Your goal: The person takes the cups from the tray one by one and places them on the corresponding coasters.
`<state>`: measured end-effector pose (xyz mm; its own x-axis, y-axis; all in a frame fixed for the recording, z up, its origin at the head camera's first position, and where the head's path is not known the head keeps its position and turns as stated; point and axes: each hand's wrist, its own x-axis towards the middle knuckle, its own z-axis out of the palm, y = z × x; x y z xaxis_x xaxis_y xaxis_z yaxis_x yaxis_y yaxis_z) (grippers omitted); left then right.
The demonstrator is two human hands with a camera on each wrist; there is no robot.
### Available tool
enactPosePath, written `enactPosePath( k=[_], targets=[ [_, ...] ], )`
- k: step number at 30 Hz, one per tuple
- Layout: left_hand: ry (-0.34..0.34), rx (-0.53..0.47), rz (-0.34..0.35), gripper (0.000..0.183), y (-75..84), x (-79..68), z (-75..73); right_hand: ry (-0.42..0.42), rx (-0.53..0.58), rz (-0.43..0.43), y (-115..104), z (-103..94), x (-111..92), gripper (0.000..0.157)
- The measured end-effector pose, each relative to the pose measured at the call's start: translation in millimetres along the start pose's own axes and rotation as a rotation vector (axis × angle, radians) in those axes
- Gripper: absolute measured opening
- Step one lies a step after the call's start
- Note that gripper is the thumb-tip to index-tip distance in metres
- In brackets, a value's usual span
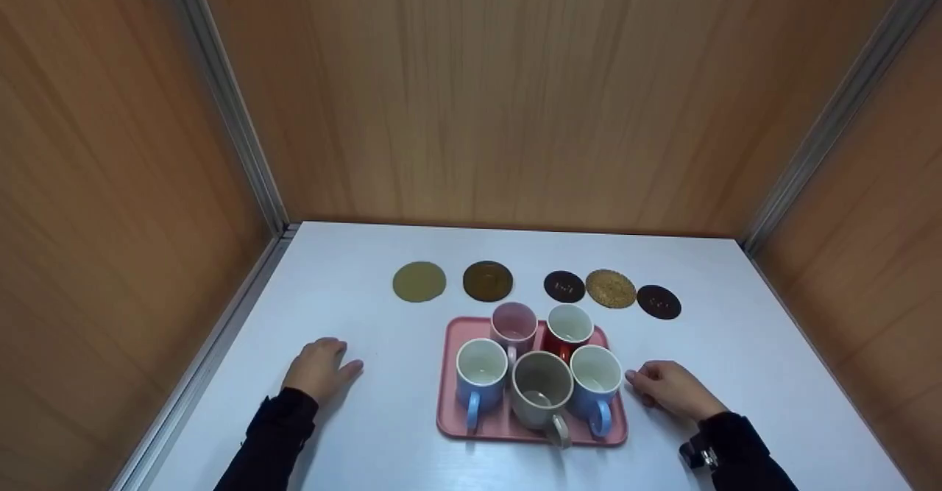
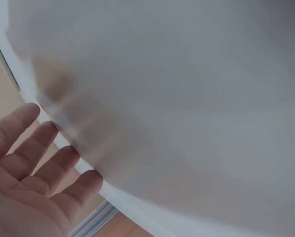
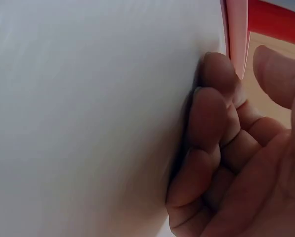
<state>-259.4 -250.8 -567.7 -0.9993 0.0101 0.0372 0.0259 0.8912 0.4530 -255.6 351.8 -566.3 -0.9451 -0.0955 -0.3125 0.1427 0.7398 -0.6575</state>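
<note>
On a white table, my left hand (image 1: 319, 368) rests left of a pink tray (image 1: 444, 395). Its fingers are spread and touch the tabletop in the left wrist view; it holds nothing. Close to the tray's right edge, my right hand (image 1: 675, 388) rests with loosely bent fingers and nothing in them. Upright mugs fill the tray: a pink mug (image 1: 514, 322) and a red mug (image 1: 554, 345) behind, then a blue mug (image 1: 482, 394), a larger grey mug (image 1: 531, 406) and another blue mug (image 1: 586, 401) in front. Their handles point toward the near side.
Behind the tray lies a row of round coasters: olive (image 1: 419, 282), brown (image 1: 487, 281), dark (image 1: 564, 286), gold (image 1: 611, 288) and another dark one (image 1: 659, 302). Wooden panels (image 1: 471, 108) enclose the table at the back and both sides.
</note>
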Motion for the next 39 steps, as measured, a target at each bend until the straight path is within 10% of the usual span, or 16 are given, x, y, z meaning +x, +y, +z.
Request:
enactPosePath(
  k=[16, 39],
  targets=[
    [-0.025, 0.004, 0.044, 0.051, 33.1, 12.8, 17.6, 0.039, -0.057, -0.086, -10.3, 9.4, -1.6, 0.029],
    [-0.124, 0.179, 0.099, 0.069, 104.6, 90.0, 32.3, 0.043, -0.235, -0.196, -17.9, 22.3, 0.2, 0.016]
  ],
)
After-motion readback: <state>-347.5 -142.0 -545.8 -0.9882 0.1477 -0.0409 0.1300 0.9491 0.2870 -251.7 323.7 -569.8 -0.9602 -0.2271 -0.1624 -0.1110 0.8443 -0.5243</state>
